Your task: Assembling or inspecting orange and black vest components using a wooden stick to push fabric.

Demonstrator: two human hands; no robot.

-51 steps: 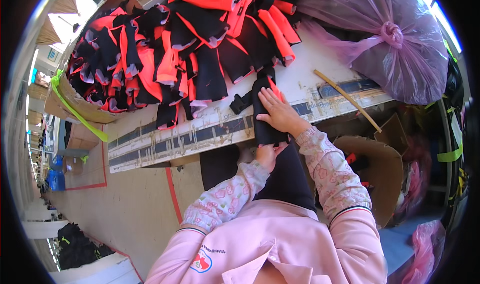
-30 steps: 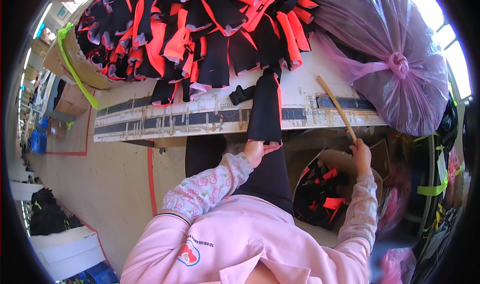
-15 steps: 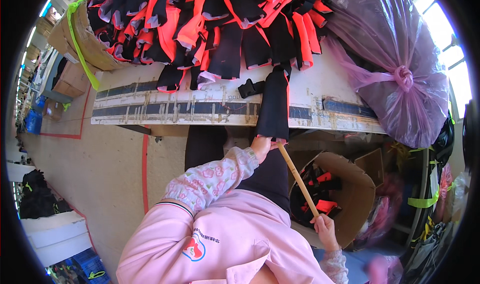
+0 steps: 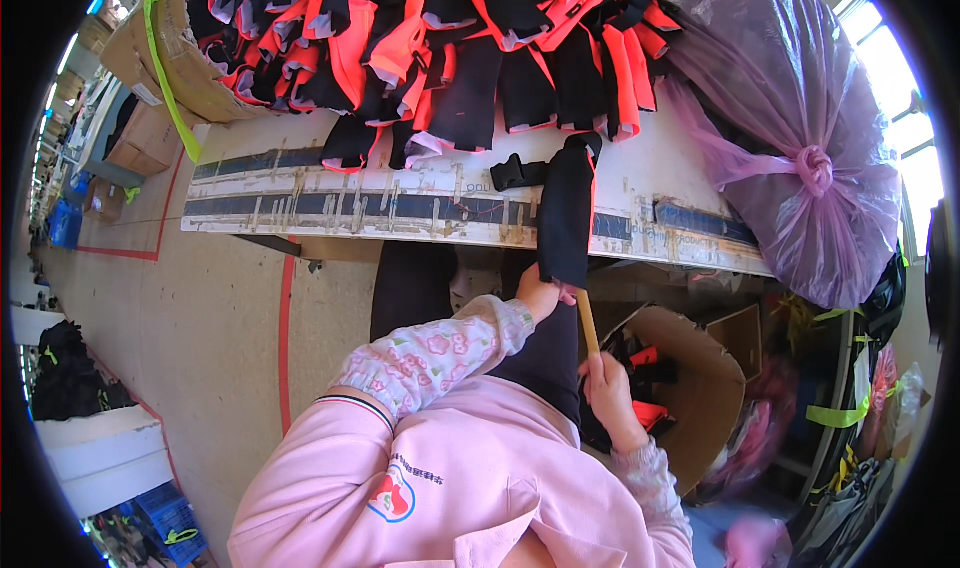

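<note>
A black fabric tube with an orange edge (image 4: pixel 567 208) hangs over the near edge of the worktable. My left hand (image 4: pixel 542 293) is closed on its lower end. Just below that end, my right hand (image 4: pixel 610 400) grips a thin wooden stick (image 4: pixel 587 326), whose upper part is hidden in the tube. A black plastic buckle (image 4: pixel 508 173) on a short strap lies beside the tube on the tabletop. Behind it, a heap of similar black and orange fabric pieces (image 4: pixel 465 98) covers the back of the table.
The worktable (image 4: pixel 400 223) has a worn, taped front edge. A large knotted purple plastic bag (image 4: pixel 790 98) rests at its right end, a cardboard box (image 4: pixel 195 63) at its left. An open carton (image 4: pixel 715 368) with black and orange pieces stands below, right of my legs.
My right hand has moved up along with the stick, and less of the stick shows below the tube. My left hand stays on the tube's end.
</note>
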